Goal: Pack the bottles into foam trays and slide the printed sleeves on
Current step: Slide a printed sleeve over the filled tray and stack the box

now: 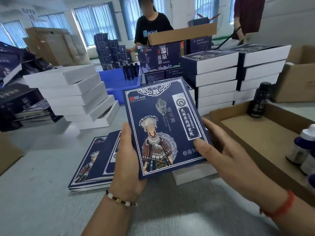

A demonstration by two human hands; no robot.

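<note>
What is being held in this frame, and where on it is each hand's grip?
A printed sleeve, held up over the table. The left hand grips its lower left edge; the right hand grips its lower right edge, thumb on the printed face.

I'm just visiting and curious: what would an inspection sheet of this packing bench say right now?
Surface: grey table, bare patches between the stacks.
Job's things: printed sleeve held up in both hands; flat sleeve pile beneath it; white tray under the sleeve; bottles in a shallow cardboard tray.
Clutter: white box stack; sleeved box stacks; blue crate.
Grippers: left hand and right hand grip the sleeve's edges.
Cables: nothing seen.
Surroundings: another worker, curtained windows.
</note>
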